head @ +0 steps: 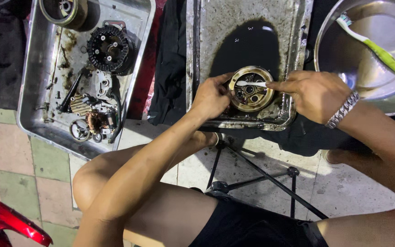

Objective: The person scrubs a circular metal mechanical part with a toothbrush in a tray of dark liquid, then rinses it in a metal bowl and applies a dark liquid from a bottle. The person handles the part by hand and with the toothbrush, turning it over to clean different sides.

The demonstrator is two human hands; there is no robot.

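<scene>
Oil, dark and shiny, covers part of the metal tray (293, 27) in front of me, so I cannot see the tray floor under it. My left hand (212, 97) holds a round metal engine part (251, 89) by its left rim, with the fingers pinching the edge. The part sits in the near end of the tray, just at the edge of the oil. My right hand (315, 93) pinches the handle of a white brush (251, 83). The brush head lies across the top of the round part. Most of the handle is hidden inside my fingers, so I cannot tell how long it is. The small holes and rings inside the round part are too dark and greasy to make out well.

A silver bracelet (342, 110) is on my right wrist. To the right is a big steel bowl (339, 59), cut off by the picture edge, with a green and white toothbrush (372, 45) lying in it. To the left is a second metal tray (37, 68) full of engine bits: a black toothed wheel (109, 48), a copper coil (98, 122) and small bolts I cannot tell apart. A black cloth (170, 64) lies between the two trays. My bare knees are below, over a black folding stand (252, 176) on the tiled floor (10, 174). Something red (5, 224) shows in the bottom left corner, mostly cut off.
</scene>
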